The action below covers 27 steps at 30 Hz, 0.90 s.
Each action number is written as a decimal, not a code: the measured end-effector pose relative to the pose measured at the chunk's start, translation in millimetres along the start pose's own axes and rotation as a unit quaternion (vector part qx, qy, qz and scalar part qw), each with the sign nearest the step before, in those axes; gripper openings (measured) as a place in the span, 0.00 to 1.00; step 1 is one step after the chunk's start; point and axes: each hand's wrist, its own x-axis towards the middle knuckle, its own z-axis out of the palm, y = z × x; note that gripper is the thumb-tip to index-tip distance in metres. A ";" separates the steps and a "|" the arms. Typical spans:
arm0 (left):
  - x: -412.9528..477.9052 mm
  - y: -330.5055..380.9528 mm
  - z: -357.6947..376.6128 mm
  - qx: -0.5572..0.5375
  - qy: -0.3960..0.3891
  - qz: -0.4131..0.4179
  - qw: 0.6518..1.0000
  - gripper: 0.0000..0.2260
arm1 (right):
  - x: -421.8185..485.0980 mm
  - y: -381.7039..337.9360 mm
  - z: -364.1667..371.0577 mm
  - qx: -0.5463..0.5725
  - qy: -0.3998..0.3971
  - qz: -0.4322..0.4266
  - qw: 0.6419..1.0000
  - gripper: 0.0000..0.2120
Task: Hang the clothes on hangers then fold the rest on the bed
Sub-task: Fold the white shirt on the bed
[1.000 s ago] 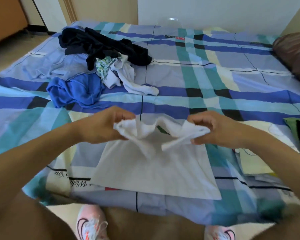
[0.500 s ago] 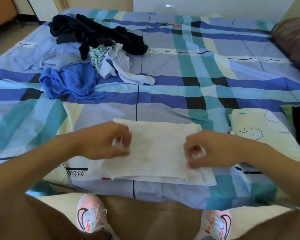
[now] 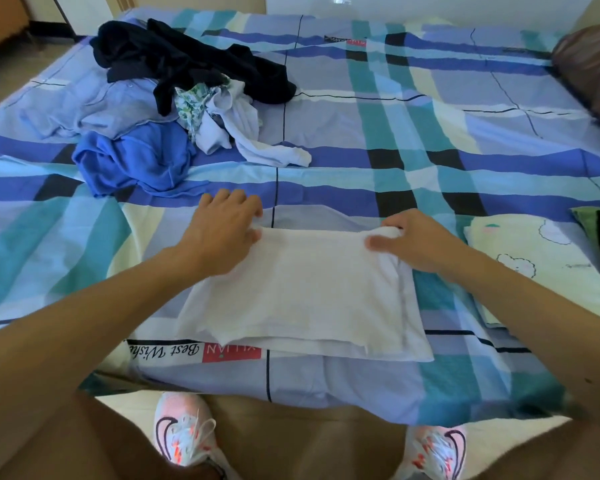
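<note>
Left hand (image 3: 222, 233) lies flat on the folded white garment (image 3: 302, 292); right hand (image 3: 420, 244) pinches its bunched far-right corner. Tugging that corner could skew the layers, undoing the fold.

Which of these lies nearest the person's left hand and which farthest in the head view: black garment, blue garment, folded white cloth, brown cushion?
1. folded white cloth: the left hand rests on its far left corner.
2. blue garment: just beyond the hand, leftward.
3. black garment: farther back, on the left.
4. brown cushion: far right, at the back.
</note>
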 end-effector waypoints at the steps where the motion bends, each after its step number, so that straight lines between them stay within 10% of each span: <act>1: -4.0 7.4 3.8 0.024 0.036 0.029 0.999 0.15 | -0.3 -1.5 1.1 0.020 0.014 0.002 1.000 0.15; 8: -57.8 67.5 31.7 -0.068 -0.083 0.204 0.973 0.42 | -11.5 -9.3 -4.9 0.054 -0.075 0.111 0.989 0.21; 16: -62.2 73.5 18.9 -0.119 -0.204 0.176 0.956 0.38 | -32.6 -7.6 3.2 0.190 -0.097 0.097 0.972 0.21; 20: -54.9 77.2 -28.1 -0.420 -0.188 0.018 0.888 0.19 | -35.6 -26.6 -2.0 0.328 -0.119 0.038 0.936 0.23; 24: -49.3 71.7 -56.8 -0.632 -0.250 -0.134 0.721 0.26 | -43.4 -51.6 13.1 0.419 -0.207 -0.062 0.882 0.27; 27: -49.0 55.6 -58.9 -0.634 -0.221 -0.153 0.725 0.14 | -43.3 -67.3 26.2 0.406 -0.244 -0.108 0.874 0.25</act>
